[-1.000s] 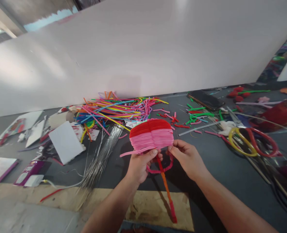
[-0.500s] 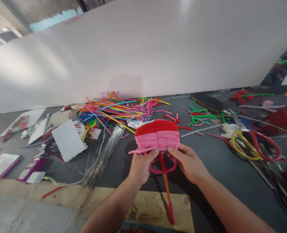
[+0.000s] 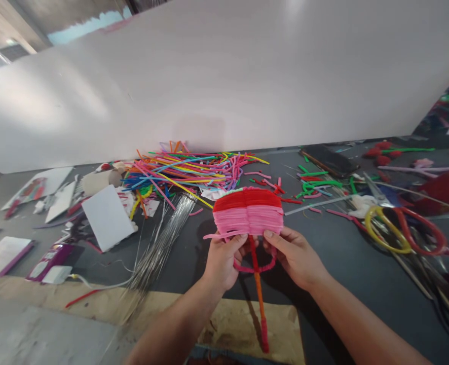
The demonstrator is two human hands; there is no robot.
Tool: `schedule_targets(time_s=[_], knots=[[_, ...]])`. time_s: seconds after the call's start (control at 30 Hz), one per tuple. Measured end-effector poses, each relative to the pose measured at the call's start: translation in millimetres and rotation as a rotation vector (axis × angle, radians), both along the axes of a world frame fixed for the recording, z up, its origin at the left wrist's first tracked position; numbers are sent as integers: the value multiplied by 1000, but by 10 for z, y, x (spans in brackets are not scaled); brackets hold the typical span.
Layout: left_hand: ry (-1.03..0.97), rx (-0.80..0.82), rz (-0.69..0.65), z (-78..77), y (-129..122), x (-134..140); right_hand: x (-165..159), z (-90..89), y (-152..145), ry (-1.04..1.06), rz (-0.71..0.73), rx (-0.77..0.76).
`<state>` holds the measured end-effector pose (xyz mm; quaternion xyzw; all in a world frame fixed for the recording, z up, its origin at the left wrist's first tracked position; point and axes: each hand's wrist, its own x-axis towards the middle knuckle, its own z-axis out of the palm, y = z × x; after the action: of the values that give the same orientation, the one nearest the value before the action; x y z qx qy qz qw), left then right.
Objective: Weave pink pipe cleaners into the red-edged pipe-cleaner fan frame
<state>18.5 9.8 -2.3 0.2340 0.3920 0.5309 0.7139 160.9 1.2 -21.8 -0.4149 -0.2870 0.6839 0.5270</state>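
Both hands hold a fan-shaped pipe cleaner piece with red rows above pink rows and a pale green edge at the top left. My left hand grips its lower left edge, thumb on the front, where a loose pink pipe cleaner end sticks out to the left. My right hand pinches the lower right edge, thumb in front and fingers behind. A red-and-orange wrapped stem hangs down from the middle, passing a curved pink lower rim. The fingertips behind the piece are partly hidden.
Behind the piece lies a heap of coloured pipe cleaners, with thin metal wires to its front left. At right are scissors, a phone and cut scraps. A white card lies left. A pale board stands behind.
The stem's lower end has swung slightly left. Both hands keep the same hold on the piece, and the view has shifted a little.
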Motion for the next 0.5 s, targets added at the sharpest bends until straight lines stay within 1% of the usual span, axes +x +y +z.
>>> schedule_targets(time_s=[0.27,0.5], knots=[[0,-24,-2,-2,3,7,-7,18,3,18,-13,-13],[-2,-51,-24,-47,2,-8,-10,-21,8,30,-7,-25]])
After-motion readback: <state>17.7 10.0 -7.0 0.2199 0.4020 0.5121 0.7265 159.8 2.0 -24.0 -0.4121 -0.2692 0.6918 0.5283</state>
